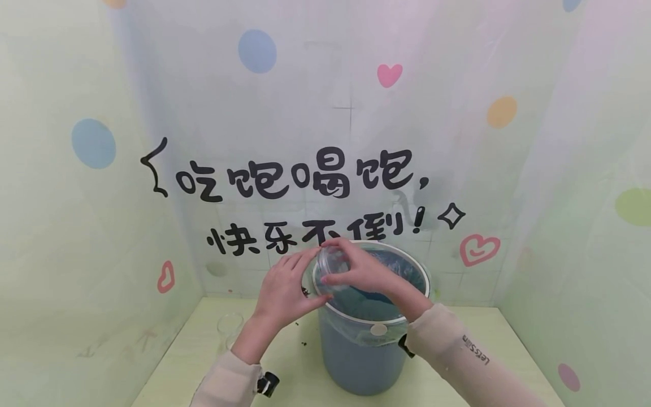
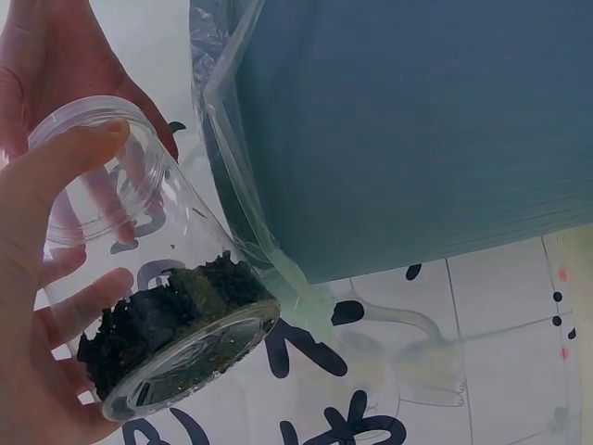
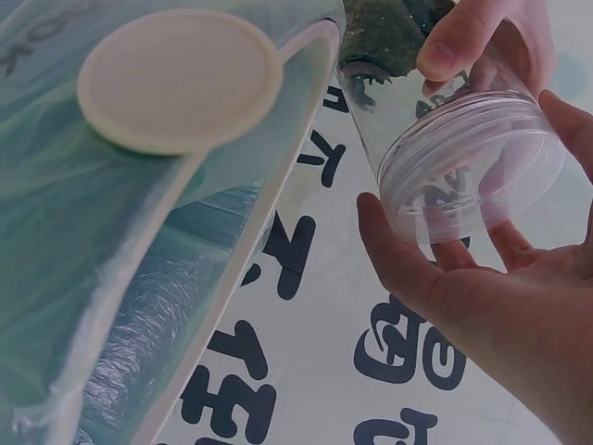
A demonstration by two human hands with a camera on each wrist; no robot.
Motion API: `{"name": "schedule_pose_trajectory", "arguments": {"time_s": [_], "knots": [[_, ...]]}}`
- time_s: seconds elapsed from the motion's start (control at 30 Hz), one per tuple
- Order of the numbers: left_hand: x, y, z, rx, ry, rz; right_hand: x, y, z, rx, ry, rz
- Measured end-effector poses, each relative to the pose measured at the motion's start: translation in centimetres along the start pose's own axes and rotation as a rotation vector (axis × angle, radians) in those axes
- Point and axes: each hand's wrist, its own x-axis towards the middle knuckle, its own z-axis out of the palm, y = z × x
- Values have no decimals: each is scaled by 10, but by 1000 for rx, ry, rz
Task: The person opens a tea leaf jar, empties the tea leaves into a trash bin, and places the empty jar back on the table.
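A clear jar [image 2: 190, 232] with dark dried leaf pieces [image 2: 176, 315] at its base is held tilted beside the bin's rim. My left hand [image 1: 285, 291] grips the jar's body, its fingers wrapped around the side in the left wrist view. The fingers of my right hand [image 3: 519, 306] curl around the clear lid [image 3: 473, 171], which sits at the jar's mouth. From the head view most of the jar is hidden behind my left hand. Whether the lid is screwed tight cannot be seen.
A blue-grey bin [image 1: 363, 362] lined with a translucent bag stands on the pale table [image 1: 447, 362], just below and right of my hands. A clear container [image 1: 230, 324] is by my left forearm. Dark crumbs [image 1: 304, 343] lie left of the bin. A printed curtain encloses the table.
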Motion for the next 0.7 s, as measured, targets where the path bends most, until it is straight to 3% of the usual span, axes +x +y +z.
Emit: {"name": "schedule_pose_trajectory", "arguments": {"time_s": [0.13,0.3,0.5,0.7], "knots": [[-1,0,-1,4,3,4,0,0,0,10,-11,23],[-2,-1,-1,14,5,5,1,-3,1,43,23,132],[-2,-1,-1,24,10,5,1,-4,5,8,32,235],[-2,-1,1,25,9,9,2,-2,6,38,35,258]]}}
